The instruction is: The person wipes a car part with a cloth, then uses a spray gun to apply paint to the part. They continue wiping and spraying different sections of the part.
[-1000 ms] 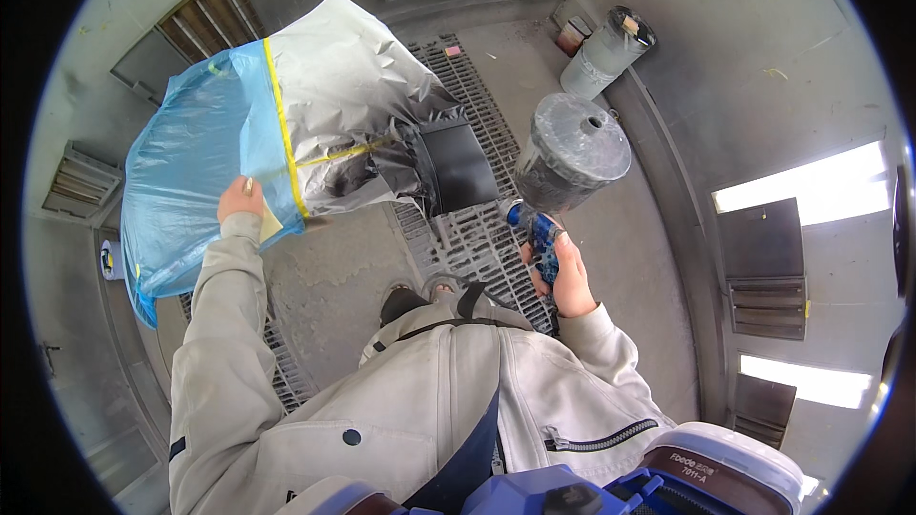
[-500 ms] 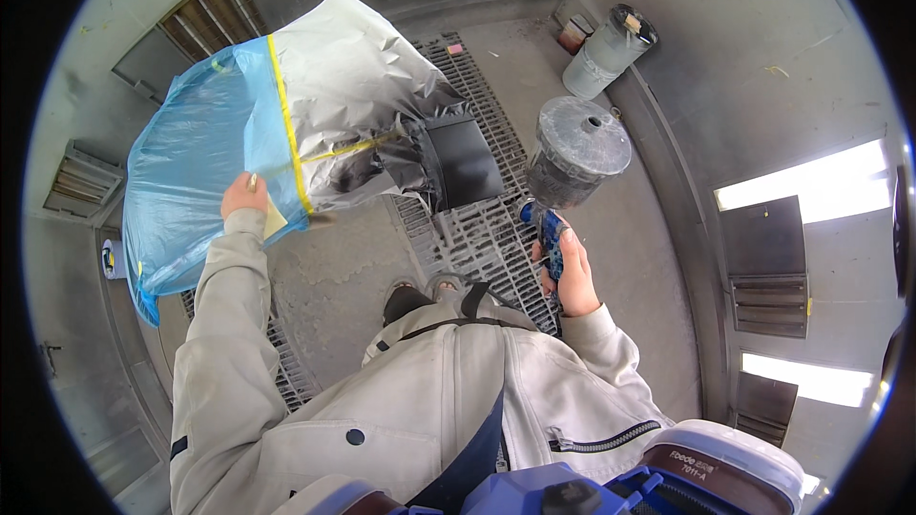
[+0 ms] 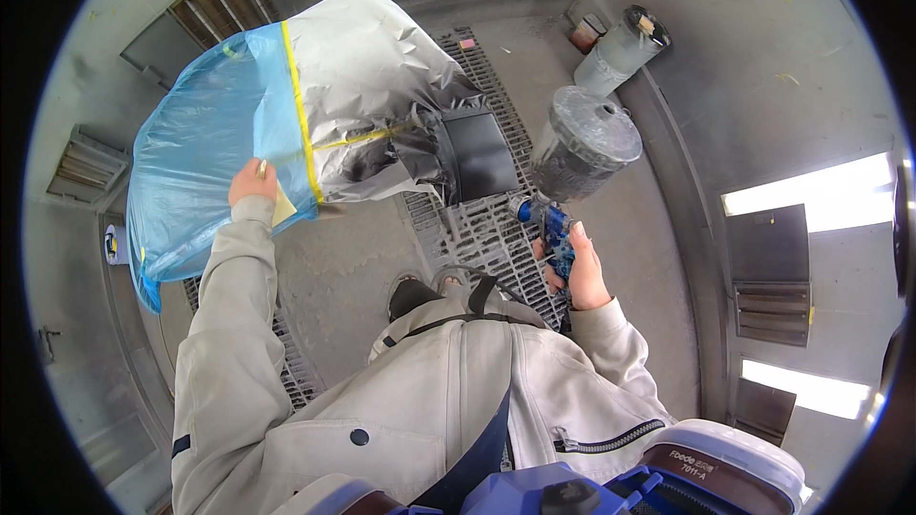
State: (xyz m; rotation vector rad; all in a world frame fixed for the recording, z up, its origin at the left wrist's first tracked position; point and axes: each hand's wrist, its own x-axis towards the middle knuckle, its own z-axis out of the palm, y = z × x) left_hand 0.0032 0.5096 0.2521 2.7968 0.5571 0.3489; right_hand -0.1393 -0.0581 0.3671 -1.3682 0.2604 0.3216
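Observation:
My left hand is closed on a small pale yellow item, flat like paper or cloth, against the blue plastic sheet. The sheet is joined by yellow tape to crumpled silver-white masking paper, darkened with spray around a black panel at its right end. My right hand grips a blue-patterned spray gun, topped by a large grey paint-smeared cup with a lid, to the right of the black panel.
Floor grates run beside bare grey floor. A tall container and a smaller can stand against the back-right wall. Vents and lit strips line the walls; a white container is at the left.
Both hands and most of the surroundings sit slightly right and higher in the picture, as the view shifts. Both grips look the same as before.

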